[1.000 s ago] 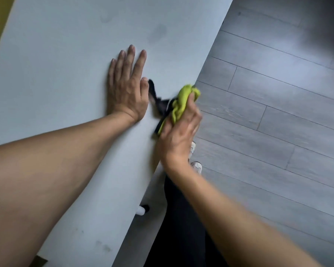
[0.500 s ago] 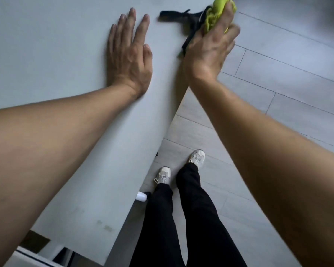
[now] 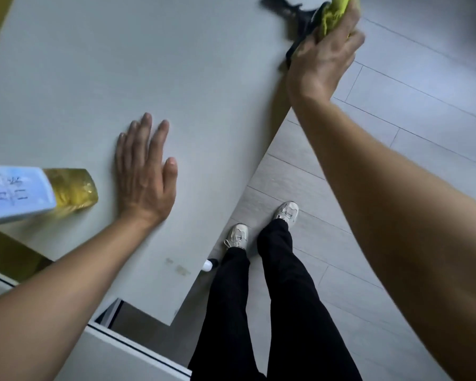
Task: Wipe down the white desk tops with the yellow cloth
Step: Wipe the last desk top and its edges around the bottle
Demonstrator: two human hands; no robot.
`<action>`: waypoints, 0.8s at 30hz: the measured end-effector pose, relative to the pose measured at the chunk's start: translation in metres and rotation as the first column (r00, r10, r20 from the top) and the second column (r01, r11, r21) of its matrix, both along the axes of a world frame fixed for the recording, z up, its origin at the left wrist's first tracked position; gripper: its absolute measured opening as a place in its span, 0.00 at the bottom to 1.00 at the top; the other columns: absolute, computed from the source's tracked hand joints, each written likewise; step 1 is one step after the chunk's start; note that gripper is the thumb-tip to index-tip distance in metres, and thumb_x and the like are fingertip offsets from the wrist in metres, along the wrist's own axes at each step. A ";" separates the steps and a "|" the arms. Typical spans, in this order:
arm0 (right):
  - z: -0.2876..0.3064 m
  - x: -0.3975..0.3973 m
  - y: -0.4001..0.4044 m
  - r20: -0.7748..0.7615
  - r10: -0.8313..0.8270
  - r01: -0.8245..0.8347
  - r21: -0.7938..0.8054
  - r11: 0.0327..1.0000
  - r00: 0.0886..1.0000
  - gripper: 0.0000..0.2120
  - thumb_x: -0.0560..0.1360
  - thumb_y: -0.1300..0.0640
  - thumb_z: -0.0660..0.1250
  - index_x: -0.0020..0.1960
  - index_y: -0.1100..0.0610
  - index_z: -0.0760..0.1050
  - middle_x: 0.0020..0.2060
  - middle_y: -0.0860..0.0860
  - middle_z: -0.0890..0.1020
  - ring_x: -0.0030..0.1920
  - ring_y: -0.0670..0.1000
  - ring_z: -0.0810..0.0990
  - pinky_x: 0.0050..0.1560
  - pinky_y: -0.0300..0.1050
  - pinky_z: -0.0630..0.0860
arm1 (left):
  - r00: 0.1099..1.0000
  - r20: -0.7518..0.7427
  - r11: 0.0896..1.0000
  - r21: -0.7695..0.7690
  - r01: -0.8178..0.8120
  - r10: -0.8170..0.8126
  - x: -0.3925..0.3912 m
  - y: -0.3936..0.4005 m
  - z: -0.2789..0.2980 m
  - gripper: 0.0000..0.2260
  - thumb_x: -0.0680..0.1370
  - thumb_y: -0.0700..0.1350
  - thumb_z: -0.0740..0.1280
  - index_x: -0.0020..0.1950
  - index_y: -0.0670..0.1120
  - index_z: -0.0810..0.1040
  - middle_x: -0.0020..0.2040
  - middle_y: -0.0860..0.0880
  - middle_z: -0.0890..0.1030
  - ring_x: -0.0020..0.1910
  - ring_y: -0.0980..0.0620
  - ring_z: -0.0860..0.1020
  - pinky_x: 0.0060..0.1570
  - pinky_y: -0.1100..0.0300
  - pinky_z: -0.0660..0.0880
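The white desk top (image 3: 121, 64) fills the upper left of the head view. My left hand (image 3: 144, 171) lies flat on it, fingers straight and spread, near the desk's front part. My right hand (image 3: 324, 53) reaches far out at the top right and grips the bunched yellow cloth (image 3: 334, 12) at the desk's right edge. A black strap-like piece (image 3: 294, 15) trails from the cloth across the desk surface. The cloth is partly hidden by my fingers and cut off by the frame's top.
A bottle of yellow liquid with a pale blue label (image 3: 33, 191) lies on the desk to the left of my left hand. Grey plank floor (image 3: 396, 119) lies to the right. My legs and shoes (image 3: 261, 224) stand beside the desk corner. Small smudges (image 3: 179, 268) mark the near corner.
My right hand has carried the cloth further away along the desk's right edge. My view has tilted down and back, bringing the bottle and the desk's near corner into sight.
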State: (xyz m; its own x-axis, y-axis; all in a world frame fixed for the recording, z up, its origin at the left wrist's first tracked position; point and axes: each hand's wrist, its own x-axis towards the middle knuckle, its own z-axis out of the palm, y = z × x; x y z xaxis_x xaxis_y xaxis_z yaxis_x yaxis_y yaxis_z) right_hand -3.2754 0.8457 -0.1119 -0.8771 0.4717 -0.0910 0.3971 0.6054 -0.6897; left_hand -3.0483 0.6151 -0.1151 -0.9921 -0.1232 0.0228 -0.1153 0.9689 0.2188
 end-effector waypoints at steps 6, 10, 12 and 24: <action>0.006 0.164 -0.054 -0.017 0.029 -0.032 -0.208 0.978 0.999 0.35 0.76 0.65 0.63 0.81 0.58 0.57 0.67 0.61 0.68 0.67 0.64 0.69 0.72 0.59 0.64 | 1.000 -0.015 1.000 -0.004 0.018 -0.018 0.014 -0.002 -0.002 0.28 0.84 0.51 0.54 0.84 0.47 0.60 0.85 0.43 0.58 0.83 0.40 0.57 0.82 0.42 0.51; 0.005 0.242 -0.075 0.001 0.077 -0.074 -0.221 0.972 0.997 0.36 0.76 0.66 0.64 0.81 0.57 0.55 0.68 0.59 0.67 0.70 0.60 0.66 0.74 0.59 0.63 | 0.998 -0.054 1.000 0.009 0.013 -0.012 0.015 -0.002 -0.004 0.28 0.83 0.49 0.56 0.84 0.47 0.61 0.84 0.42 0.59 0.83 0.40 0.58 0.82 0.43 0.50; 0.005 0.240 -0.075 0.017 0.061 -0.055 -0.221 0.974 0.998 0.36 0.77 0.65 0.64 0.82 0.55 0.55 0.68 0.59 0.67 0.70 0.62 0.67 0.74 0.59 0.64 | 0.997 -0.073 1.000 0.006 0.013 -0.013 0.016 -0.003 -0.007 0.28 0.83 0.49 0.57 0.84 0.47 0.62 0.84 0.43 0.60 0.83 0.40 0.59 0.82 0.43 0.51; 0.000 0.121 -0.044 0.032 -0.016 0.020 -0.120 0.993 0.999 0.30 0.80 0.60 0.61 0.81 0.54 0.56 0.66 0.55 0.67 0.63 0.57 0.71 0.64 0.46 0.68 | 0.997 -0.071 1.000 -0.013 -0.019 0.018 0.014 -0.004 -0.008 0.28 0.81 0.49 0.56 0.83 0.49 0.64 0.84 0.44 0.62 0.83 0.41 0.60 0.82 0.45 0.51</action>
State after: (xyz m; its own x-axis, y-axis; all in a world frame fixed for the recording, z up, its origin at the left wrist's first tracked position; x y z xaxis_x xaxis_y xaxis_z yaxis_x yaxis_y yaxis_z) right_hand -3.1549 0.8013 -0.1123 -0.8645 0.4710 -0.1754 0.4296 0.5112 -0.7444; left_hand -3.0343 0.6111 -0.1234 -0.9855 -0.1405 0.0953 -0.1176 0.9699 0.2134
